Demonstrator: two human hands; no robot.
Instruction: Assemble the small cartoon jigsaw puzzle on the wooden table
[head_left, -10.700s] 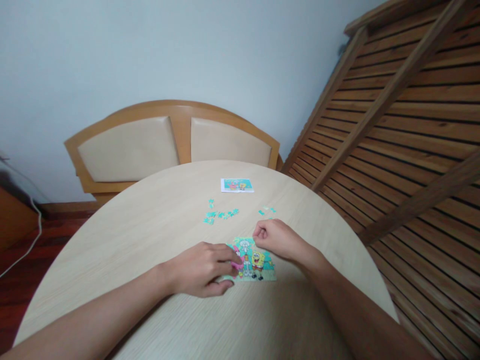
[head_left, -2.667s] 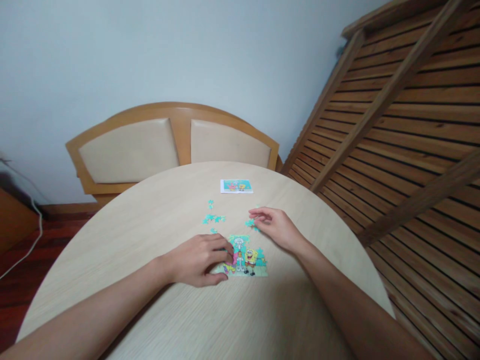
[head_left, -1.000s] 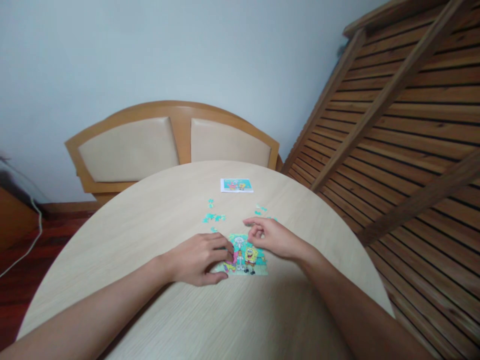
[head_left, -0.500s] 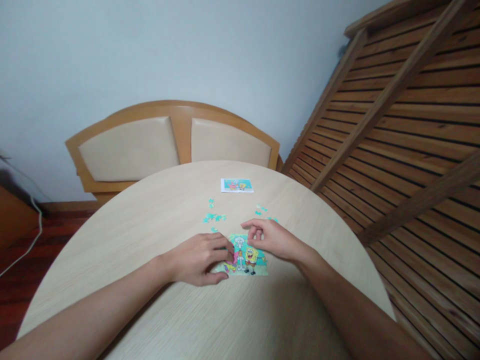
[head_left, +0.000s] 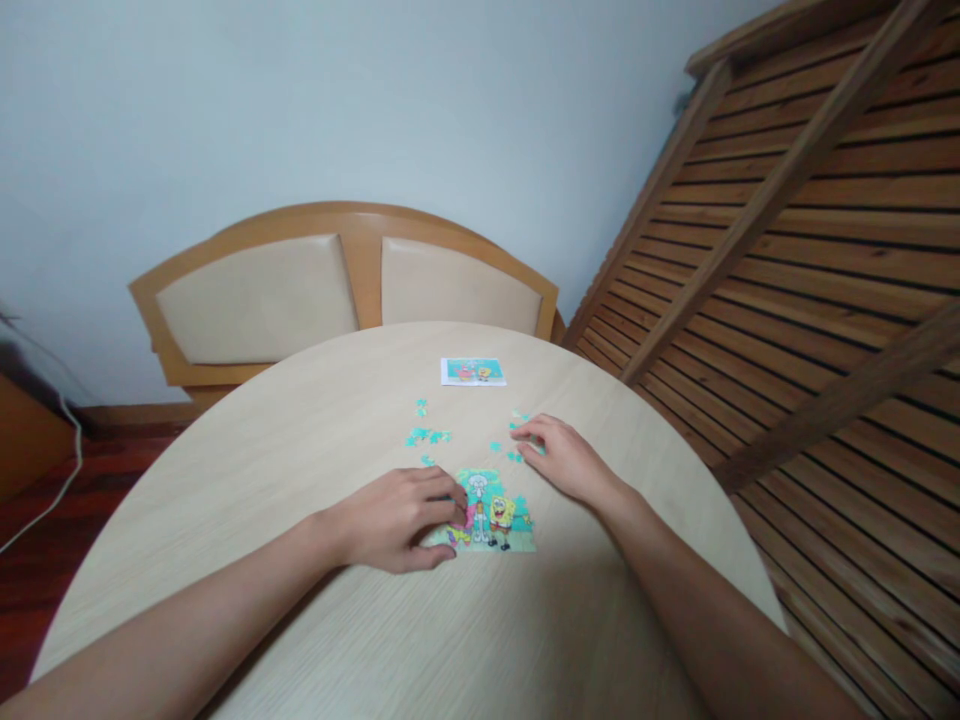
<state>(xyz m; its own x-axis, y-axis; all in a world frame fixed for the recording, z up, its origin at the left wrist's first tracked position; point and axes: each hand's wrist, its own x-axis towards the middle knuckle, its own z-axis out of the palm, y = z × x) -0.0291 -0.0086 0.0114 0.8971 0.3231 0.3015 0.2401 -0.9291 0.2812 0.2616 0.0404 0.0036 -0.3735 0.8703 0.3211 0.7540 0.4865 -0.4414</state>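
A partly assembled jigsaw puzzle (head_left: pixel 480 515) with cartoon figures on a turquoise ground lies on the table near its middle. My left hand (head_left: pixel 409 515) rests over the puzzle's left side, fingers and thumb apart, hiding part of the pink figure. Beyond the puzzle's upper right edge, my right hand (head_left: pixel 559 455) reaches among loose turquoise puzzle pieces (head_left: pixel 514 457), its thumb and forefinger slightly apart and no piece visible between them. More loose pieces (head_left: pixel 427 436) are scattered beyond my left hand.
A reference picture card (head_left: pixel 474 372) lies toward the far side of the round wooden table (head_left: pixel 360 620). Behind stands a padded wooden bench back (head_left: pixel 360 265) against the wall. A slatted wooden panel (head_left: pixel 795 250) leans at the right.
My right hand has moved from over the puzzle up and right to the loose pieces, uncovering the puzzle's upper right and a few pieces beyond it. My left hand stays put.
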